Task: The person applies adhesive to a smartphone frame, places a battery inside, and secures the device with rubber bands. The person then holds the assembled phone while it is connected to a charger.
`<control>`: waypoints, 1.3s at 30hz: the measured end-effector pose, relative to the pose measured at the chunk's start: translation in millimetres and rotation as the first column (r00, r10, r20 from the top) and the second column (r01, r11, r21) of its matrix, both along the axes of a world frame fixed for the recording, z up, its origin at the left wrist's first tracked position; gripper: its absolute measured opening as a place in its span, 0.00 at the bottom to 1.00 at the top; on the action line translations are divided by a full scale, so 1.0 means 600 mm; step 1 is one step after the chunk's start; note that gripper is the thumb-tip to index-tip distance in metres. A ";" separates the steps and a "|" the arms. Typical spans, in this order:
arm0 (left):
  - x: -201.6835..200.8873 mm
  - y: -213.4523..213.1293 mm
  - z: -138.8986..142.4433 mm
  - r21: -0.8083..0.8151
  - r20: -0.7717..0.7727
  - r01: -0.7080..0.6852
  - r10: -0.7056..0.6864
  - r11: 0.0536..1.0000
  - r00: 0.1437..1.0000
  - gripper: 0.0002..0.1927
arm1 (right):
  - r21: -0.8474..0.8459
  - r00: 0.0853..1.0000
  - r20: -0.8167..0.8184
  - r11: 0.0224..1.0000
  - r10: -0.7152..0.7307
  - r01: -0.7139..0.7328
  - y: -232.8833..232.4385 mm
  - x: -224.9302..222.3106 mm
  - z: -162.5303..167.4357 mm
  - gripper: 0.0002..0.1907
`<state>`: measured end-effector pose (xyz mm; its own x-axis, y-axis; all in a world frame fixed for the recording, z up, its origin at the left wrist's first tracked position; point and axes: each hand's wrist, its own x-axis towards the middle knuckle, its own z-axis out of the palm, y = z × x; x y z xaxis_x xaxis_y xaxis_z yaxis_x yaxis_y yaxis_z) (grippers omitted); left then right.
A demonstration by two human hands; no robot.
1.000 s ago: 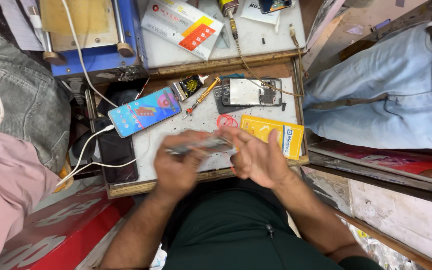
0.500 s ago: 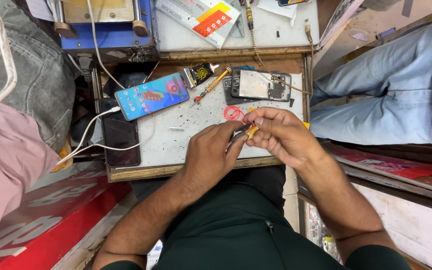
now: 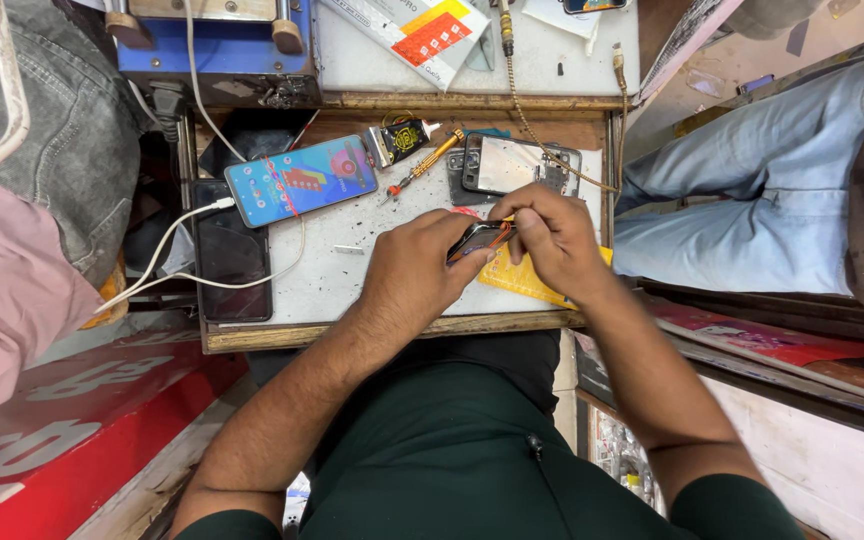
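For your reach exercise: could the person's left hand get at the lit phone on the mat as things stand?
Probably yes. The bare mat between the left hand and the lit phone holds only a white cable, but the hand would first have to let go of the small phone.

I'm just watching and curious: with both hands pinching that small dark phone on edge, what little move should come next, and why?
Probably keep the left hand gripping the dark phone steady while the right hand works its fingertips along the edge, since they already sit there.
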<state>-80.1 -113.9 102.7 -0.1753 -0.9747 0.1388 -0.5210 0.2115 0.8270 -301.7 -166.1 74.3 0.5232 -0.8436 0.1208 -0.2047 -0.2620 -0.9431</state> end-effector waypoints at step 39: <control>0.039 0.097 -0.193 0.036 -0.676 -0.187 0.162 0.982 0.719 0.35 | 0.697 0.548 0.611 0.716 -0.571 -0.030 0.067 0.005 -0.066 0.16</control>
